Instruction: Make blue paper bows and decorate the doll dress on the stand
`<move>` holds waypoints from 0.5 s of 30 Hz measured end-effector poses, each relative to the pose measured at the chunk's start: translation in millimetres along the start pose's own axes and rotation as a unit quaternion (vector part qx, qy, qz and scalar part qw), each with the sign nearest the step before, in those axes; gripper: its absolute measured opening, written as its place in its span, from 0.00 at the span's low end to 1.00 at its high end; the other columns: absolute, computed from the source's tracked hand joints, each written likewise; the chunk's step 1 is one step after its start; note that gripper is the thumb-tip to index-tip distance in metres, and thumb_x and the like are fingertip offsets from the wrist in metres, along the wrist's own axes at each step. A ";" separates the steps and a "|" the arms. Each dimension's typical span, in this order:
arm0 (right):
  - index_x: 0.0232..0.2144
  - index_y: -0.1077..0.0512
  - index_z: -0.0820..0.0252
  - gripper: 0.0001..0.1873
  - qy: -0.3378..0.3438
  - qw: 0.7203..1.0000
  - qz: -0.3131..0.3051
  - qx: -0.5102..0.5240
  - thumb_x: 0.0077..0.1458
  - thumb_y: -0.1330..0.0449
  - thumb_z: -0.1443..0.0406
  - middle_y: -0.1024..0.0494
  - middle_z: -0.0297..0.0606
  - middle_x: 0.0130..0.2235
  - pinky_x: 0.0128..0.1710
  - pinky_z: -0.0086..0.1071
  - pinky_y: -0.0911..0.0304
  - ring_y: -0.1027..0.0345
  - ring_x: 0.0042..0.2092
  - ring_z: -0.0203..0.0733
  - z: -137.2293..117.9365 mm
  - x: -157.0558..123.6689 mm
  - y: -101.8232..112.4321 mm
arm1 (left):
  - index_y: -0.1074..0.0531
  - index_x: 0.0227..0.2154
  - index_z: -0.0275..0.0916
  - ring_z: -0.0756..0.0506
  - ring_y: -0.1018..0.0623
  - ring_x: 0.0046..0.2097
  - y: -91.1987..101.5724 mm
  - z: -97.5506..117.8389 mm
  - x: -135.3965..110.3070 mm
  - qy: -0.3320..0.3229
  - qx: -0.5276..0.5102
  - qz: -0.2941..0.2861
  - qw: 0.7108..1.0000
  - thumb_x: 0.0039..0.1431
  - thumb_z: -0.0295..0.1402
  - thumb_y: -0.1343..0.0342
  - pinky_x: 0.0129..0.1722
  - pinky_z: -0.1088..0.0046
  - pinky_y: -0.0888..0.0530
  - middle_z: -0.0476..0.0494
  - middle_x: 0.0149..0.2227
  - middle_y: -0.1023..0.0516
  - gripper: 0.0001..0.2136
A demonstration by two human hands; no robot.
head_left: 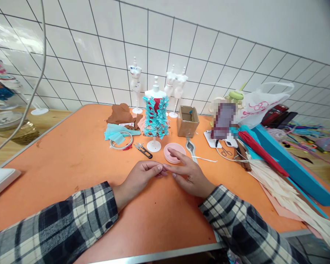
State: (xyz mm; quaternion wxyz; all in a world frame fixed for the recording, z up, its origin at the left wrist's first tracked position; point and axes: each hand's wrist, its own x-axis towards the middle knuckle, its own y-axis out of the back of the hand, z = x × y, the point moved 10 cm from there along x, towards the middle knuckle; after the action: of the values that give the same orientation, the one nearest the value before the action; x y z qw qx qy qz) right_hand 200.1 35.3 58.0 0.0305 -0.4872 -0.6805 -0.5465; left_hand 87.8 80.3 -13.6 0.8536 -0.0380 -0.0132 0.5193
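Observation:
My left hand (141, 176) rests on the orange table (71, 161) with its fingers curled together, fingertips meeting those of my right hand (187, 172). The right hand pinches something tiny against the left fingertips; I cannot make out what it is. Its index finger stretches toward a round pink dish (172, 153) just beyond. Behind the hands stands a small white mannequin (155, 117) dressed in turquoise paper bows over red. Black thread snips (143, 149) lie to the left of its base.
A small cardboard box (187, 121), brown and turquoise fabric pieces (121, 121), an embroidery hoop (121, 141) and three bare mannequins (170, 82) stand at the back. Rolled red, blue and cream sheets (269, 157) and a plastic bag (261, 102) crowd the right side.

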 end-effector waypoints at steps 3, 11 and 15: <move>0.52 0.28 0.46 0.25 0.014 1.000 0.018 -0.021 0.55 0.45 0.72 0.44 0.37 0.66 0.59 0.53 0.44 0.46 0.64 0.49 -3.7 1.5 5.2 | 0.19 0.30 0.36 0.45 0.22 0.36 -1.5 2.3 -0.4 -0.002 0.007 -0.004 1.000 0.56 0.42 0.40 0.41 0.69 0.27 0.42 0.32 0.17 0.13; 0.52 0.28 0.47 0.26 0.033 0.998 0.008 -0.054 0.53 0.45 0.73 0.43 0.38 0.66 0.59 0.54 0.43 0.47 0.64 0.50 -10.3 -0.3 1.6 | 0.20 0.27 0.36 0.45 0.22 0.34 -0.1 4.1 -2.0 -0.009 0.008 -0.004 1.000 0.54 0.39 0.40 0.39 0.71 0.27 0.43 0.29 0.18 0.11; 0.53 0.29 0.48 0.27 0.038 0.995 0.012 -0.086 0.52 0.44 0.73 0.41 0.39 0.65 0.58 0.54 0.41 0.48 0.65 0.51 -11.8 -1.5 0.0 | 0.20 0.26 0.36 0.45 0.23 0.33 2.9 3.5 -1.4 -0.002 0.030 0.013 0.999 0.54 0.38 0.42 0.37 0.71 0.28 0.44 0.28 0.18 0.11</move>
State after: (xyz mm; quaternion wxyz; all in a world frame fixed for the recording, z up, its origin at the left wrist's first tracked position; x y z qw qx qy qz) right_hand 195.1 25.2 61.9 0.0206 -0.4753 -0.6231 -0.6208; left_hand 84.4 80.6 -10.4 0.8477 -0.0119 0.0010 0.5304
